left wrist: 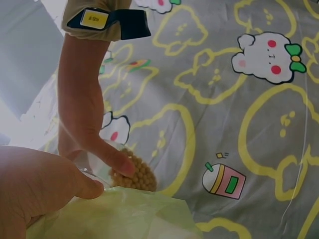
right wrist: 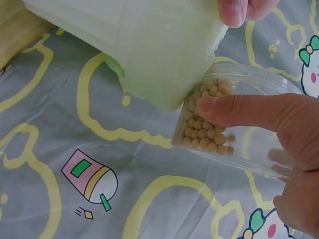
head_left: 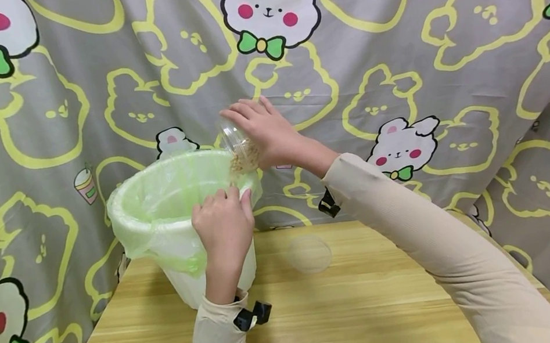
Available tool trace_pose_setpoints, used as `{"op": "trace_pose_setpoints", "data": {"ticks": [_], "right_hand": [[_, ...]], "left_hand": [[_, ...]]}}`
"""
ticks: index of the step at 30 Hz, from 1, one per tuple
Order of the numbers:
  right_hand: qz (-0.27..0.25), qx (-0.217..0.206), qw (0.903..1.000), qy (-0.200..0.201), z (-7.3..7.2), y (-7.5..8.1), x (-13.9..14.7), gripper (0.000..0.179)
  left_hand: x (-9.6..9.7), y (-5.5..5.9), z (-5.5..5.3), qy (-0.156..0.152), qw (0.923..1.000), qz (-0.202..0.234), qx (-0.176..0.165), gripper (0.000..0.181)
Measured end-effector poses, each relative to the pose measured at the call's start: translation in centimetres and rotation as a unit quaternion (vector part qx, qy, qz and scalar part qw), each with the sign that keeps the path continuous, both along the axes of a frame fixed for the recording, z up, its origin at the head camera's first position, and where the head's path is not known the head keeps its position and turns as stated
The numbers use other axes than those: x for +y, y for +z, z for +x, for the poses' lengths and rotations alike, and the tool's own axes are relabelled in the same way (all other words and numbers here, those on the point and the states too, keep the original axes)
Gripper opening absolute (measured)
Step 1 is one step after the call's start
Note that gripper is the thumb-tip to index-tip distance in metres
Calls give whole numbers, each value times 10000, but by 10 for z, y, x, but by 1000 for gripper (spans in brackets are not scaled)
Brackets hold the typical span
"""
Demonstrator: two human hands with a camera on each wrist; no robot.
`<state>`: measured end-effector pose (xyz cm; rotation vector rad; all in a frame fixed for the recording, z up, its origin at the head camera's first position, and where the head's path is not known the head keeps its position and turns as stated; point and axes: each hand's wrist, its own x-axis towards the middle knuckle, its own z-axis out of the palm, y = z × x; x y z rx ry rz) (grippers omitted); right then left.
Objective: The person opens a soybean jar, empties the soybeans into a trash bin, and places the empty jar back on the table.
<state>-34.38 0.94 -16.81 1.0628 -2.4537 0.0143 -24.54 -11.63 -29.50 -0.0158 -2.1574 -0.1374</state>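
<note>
Clear jar (head_left: 240, 148) | right grip (head_left: 276, 135) higher, clamped round it | left grip (head_left: 226, 225) clamped on bin (head_left: 184, 283)

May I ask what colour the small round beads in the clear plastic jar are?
The small round beads are pale tan, clearest in the right wrist view.

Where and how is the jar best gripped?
Likely around the side wall of the jar, from the right, thumb opposite fingers, as the right hand holds it. The wall is round, so a wrapping grip suits it, and the bin crowds its left. The beads lie at one end, so gripping near them should steady it.
</note>
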Motion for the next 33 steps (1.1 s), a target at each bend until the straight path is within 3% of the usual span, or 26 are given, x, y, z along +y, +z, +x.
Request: {"op": "trace_pose_setpoints", "data": {"ticks": [6,17,33], "right_hand": [[160,172,9997,64,3,-2,-1,110],[514,557,9971,120,7,-4,-6,96],[1080,1048,9885,112,15,-6,-14,103]], "left_hand": [[0,1,1,20,9999,20,-167,35],[0,0,0,46,9999,-9,-110,35],[0,-1,-1,42,10000,-13,-17,34]]}}
